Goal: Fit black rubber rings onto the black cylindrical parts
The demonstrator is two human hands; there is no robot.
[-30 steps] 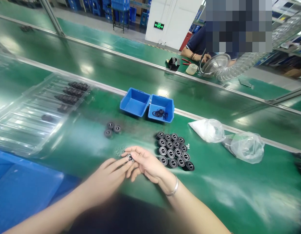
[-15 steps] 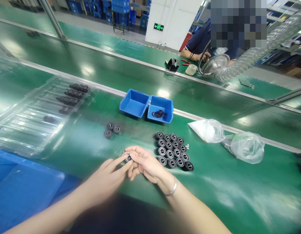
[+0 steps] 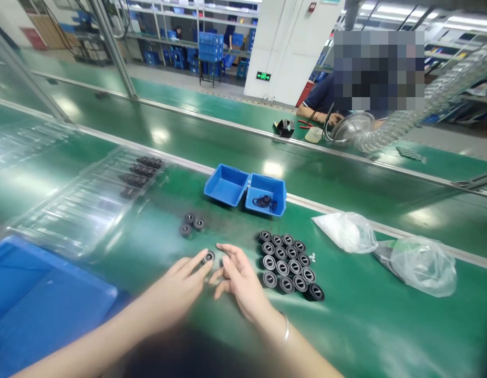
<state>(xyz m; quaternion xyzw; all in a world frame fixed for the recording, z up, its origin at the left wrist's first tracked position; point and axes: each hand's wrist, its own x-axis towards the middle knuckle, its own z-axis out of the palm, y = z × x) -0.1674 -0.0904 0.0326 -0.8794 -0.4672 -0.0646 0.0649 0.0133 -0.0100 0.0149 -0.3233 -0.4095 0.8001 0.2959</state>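
My left hand (image 3: 184, 283) has its fingers closed round a small black round part (image 3: 207, 257) with a ringed top. Just to the right of it, my right hand (image 3: 241, 281) has let go of that part; its fingers are apart with nothing visible in them, and a metal bangle circles the wrist. Close by on the right, several black round parts (image 3: 281, 268) with slotted tops stand in rows on the green table. Beyond my left hand is a group of 3 similar black parts (image 3: 198, 224).
Two blue bins (image 3: 227, 185) stand at the back, black rings (image 3: 262, 201) in the right one. Plastic bags (image 3: 422, 265) lie right, a clear tray (image 3: 89, 202) with dark parts left. A large blue crate (image 3: 70, 294) is nearest. A co-worker (image 3: 320, 100) sits across.
My right hand has come off the black round part and moved slightly right, its fingers spreading. The left hand still holds the part. The camera view has tilted up.
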